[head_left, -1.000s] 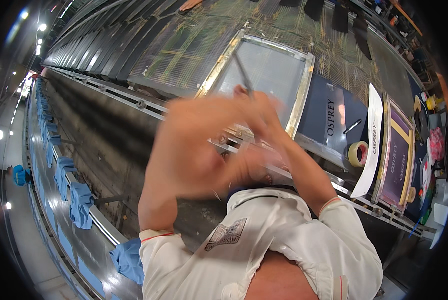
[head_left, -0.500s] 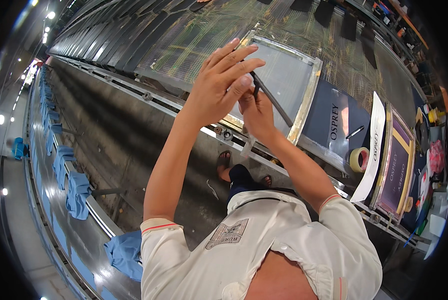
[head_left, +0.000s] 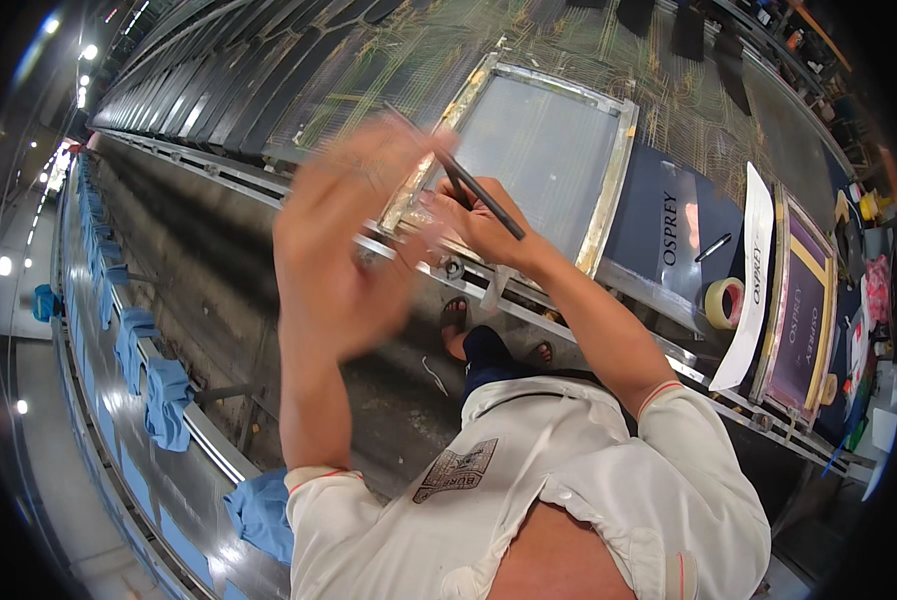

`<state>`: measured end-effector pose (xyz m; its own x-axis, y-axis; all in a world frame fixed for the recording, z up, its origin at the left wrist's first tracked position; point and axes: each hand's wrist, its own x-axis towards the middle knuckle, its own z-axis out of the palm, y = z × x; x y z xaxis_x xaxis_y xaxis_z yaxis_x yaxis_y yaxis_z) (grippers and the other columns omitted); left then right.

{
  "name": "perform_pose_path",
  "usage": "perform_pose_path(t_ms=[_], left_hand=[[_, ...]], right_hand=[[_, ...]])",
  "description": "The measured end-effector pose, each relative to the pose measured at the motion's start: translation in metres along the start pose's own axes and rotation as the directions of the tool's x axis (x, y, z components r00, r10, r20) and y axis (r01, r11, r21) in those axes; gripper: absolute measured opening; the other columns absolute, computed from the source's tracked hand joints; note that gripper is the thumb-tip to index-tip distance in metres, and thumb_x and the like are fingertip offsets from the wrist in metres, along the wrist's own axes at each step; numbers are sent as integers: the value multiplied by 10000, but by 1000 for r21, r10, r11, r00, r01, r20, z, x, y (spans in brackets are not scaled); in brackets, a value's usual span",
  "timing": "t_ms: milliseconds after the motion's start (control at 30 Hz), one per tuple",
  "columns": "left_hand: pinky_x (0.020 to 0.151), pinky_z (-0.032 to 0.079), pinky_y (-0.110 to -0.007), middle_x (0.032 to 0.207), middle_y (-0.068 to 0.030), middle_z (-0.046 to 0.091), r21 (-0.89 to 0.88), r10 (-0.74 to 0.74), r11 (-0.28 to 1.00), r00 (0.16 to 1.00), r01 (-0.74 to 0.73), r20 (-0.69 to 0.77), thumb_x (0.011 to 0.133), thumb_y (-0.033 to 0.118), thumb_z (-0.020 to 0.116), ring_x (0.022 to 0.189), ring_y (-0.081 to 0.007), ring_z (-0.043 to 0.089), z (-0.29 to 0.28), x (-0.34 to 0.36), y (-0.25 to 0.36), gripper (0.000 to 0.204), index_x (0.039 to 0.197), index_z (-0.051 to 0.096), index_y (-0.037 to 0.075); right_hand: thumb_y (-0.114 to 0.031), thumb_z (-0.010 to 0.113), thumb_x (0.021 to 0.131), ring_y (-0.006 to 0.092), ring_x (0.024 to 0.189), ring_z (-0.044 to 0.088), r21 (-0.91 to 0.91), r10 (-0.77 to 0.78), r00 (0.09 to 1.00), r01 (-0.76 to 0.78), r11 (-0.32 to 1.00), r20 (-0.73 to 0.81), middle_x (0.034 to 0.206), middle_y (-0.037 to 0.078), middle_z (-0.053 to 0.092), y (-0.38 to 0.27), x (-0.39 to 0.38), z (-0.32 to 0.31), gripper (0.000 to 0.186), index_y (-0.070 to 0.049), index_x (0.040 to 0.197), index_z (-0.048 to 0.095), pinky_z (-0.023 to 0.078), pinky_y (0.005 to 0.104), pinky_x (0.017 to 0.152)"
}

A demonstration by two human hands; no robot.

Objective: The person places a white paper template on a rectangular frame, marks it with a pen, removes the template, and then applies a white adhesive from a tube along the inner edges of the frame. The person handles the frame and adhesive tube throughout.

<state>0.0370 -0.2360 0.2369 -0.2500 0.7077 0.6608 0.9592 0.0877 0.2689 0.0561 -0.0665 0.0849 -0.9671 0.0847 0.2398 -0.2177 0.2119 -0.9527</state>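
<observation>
My right hand is closed around a dark T-shaped squeegee, its long bar slanting up and to the left. Part of the bar disappears behind my left hand, which is raised close to the camera and smeared by motion, so its fingers cannot be read. Beyond both hands a framed screen with a pale grey mesh lies on the long printing table. My right hand hovers over the screen's near left edge.
Right of the screen lies a dark blue printed sheet with a black pen. A tape roll, a curved white strip and a second framed screen follow. Blue cloths hang along a rail at left.
My left hand has swung left and down, toward the camera, and is now blurred. My right hand has shifted left with the squeegee, uncovering more of the screen.
</observation>
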Motion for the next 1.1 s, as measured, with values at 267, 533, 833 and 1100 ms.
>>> perform_pose_path(t_ms=[267,533,833,1100], left_hand=[[1034,440,-444,992,-157,736,621,-497,732,843,279,206,983,298,622,977,-256,710,10,0,0,331,1178,711,46],[926,518,-361,1077,-190,724,-765,-573,118,673,633,468,1000,706,233,955,-265,705,6,-110,-38,917,1211,656,-79],[534,391,-242,899,-15,569,-852,-760,-372,406,368,507,1078,357,406,631,-95,480,101,-178,13,357,1246,519,62],[425,217,-202,632,65,388,-716,-859,-237,202,657,470,1080,308,495,475,-13,300,151,-232,-6,295,986,607,52]], right_hand=[[-340,554,1049,107,688,455,171,-6,996,-10,985,91,704,2,496,-1,-14,-12,349,-24,914,617,425,304,641],[-214,626,972,188,870,574,180,-629,777,620,764,-7,940,34,607,-52,-29,-9,137,-105,1043,671,450,330,767],[-129,669,852,209,1263,452,-677,-533,812,533,509,239,1490,18,497,-4,-118,36,543,-489,1257,629,340,425,1022],[-223,616,970,241,905,604,101,379,561,-462,881,-736,1167,160,659,117,-183,-74,390,-32,1304,551,479,381,866]])
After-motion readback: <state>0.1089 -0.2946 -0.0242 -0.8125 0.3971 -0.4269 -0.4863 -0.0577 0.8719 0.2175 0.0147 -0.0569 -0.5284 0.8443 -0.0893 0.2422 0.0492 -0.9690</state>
